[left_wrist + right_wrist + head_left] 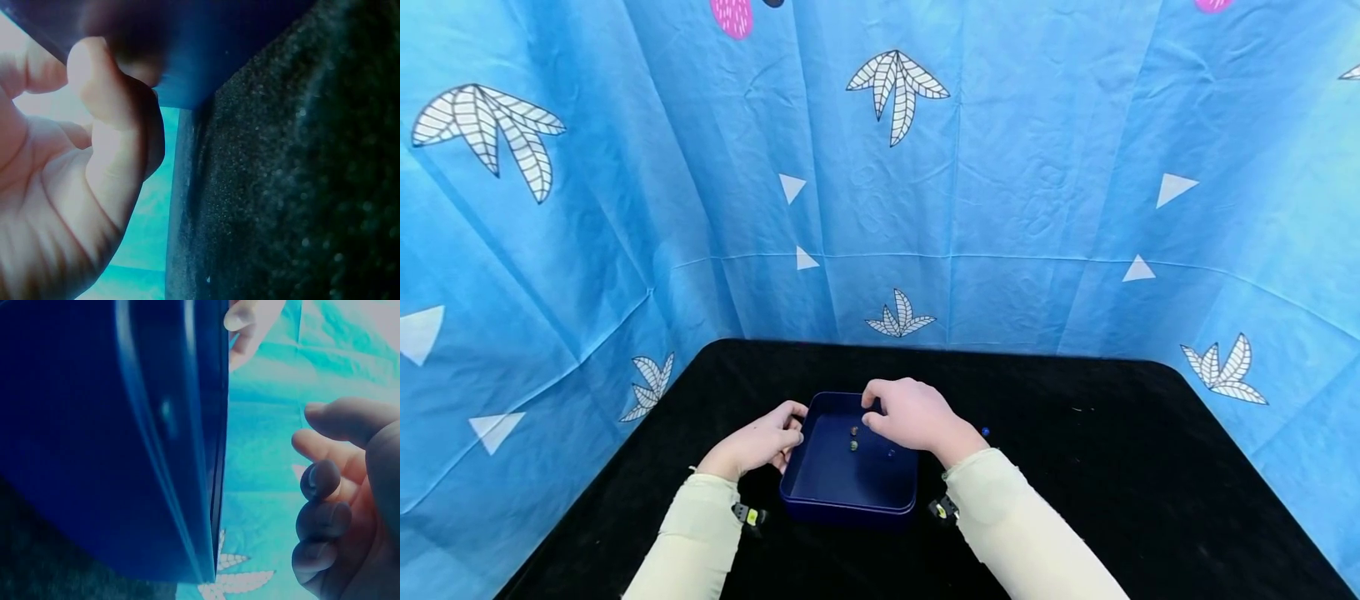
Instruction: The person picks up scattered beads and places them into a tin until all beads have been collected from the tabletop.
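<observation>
A dark blue rectangular box (850, 507) with an open top sits in front of me. Its left wall is gripped by my left hand (758, 442); in the left wrist view the thumb (94, 65) lies against the box. Inside are a brownish marble (853, 431), a greenish marble (853, 446) and a faint bluish one (892, 452). My right hand (913, 412) hovers over the box's far right part with fingers loosely bent. In the right wrist view nothing shows between its thumb and fingers (323, 519), which stand apart from the box.
A blue marble (986, 432) lies on the black cloth (1112, 483), to the right of the box beyond my right wrist. Behind the table hangs a blue patterned curtain (1022, 167), which also runs along both sides.
</observation>
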`<state>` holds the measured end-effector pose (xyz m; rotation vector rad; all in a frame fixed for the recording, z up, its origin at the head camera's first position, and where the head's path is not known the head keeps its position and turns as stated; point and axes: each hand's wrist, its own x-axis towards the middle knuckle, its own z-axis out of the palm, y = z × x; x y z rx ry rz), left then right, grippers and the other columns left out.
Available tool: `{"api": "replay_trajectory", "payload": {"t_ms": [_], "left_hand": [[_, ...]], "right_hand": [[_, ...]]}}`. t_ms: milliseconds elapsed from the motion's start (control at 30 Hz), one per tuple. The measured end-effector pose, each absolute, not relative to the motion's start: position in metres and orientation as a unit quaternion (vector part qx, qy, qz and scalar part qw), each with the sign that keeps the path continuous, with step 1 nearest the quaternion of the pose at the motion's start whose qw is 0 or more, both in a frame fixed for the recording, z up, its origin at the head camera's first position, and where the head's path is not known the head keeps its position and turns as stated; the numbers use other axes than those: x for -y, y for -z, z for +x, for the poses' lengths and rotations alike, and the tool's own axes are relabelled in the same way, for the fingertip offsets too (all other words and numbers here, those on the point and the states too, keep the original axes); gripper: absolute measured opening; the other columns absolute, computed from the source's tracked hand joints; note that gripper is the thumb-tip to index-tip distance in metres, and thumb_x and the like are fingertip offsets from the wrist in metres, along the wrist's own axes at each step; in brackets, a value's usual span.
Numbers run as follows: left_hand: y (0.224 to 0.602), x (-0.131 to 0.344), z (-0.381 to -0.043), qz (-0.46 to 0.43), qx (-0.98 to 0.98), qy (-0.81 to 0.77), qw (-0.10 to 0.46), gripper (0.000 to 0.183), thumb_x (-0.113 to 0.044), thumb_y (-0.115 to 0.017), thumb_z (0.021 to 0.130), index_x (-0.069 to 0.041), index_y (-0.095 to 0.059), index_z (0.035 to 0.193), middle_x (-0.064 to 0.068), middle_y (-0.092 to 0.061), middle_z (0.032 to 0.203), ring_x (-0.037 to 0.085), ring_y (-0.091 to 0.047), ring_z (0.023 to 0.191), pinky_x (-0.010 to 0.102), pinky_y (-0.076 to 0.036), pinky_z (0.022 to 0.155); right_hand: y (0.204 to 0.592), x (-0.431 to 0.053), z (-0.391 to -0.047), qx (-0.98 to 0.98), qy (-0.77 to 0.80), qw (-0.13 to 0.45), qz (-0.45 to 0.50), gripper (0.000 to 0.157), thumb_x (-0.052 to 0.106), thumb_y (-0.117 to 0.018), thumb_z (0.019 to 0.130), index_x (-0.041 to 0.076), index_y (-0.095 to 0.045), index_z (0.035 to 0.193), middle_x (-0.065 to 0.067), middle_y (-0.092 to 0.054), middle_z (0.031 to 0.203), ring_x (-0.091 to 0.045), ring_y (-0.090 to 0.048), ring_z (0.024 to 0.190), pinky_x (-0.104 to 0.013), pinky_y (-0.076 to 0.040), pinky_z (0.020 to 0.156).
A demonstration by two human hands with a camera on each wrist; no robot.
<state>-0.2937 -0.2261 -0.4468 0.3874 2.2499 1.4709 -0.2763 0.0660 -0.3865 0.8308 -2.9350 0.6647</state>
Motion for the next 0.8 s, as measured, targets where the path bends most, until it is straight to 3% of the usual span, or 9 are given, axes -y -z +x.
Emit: {"api": "replay_trajectory", "payload": {"t_ms": [367,533,800], "left_hand": [[0.447,0.226,-0.293,0.140,-0.810,-0.530,0.211,0.047,-0.004,-0.049,0.096,0.004,-0.035,0.140,0.022,-0.052,0.096,0.022,-0.055,0.068,0.039,-0.055,0.059],[0.445,0.227,-0.292,0.138,-0.814,-0.524,0.207,0.046,-0.006,-0.049,0.096,0.003,-0.037,0.140,0.019,-0.053,0.095,0.023,-0.055,0.068,0.039,-0.054,0.059],[0.443,0.226,-0.291,0.138,-0.818,-0.520,0.203,0.044,-0.006,-0.050,0.097,0.001,-0.039,0.139,0.015,-0.053,0.093,0.023,-0.056,0.069,0.040,-0.055,0.060]], "right_hand": [[0.393,-0.110,-0.272,0.948,-0.228,0.020,0.220,0.012,0.037,-0.066,0.094,0.029,-0.068,0.104,0.012,-0.057,0.073,-0.010,-0.053,0.062,-0.034,-0.046,0.062],[0.398,-0.132,-0.266,0.947,-0.246,0.040,0.205,0.008,0.036,-0.070,0.092,0.030,-0.068,0.096,0.011,-0.055,0.067,-0.010,-0.050,0.056,-0.033,-0.044,0.058],[0.412,-0.167,-0.256,0.948,-0.269,0.023,0.168,0.006,0.032,-0.070,0.091,0.028,-0.067,0.094,0.007,-0.054,0.064,-0.011,-0.048,0.053,-0.033,-0.043,0.057]]}}
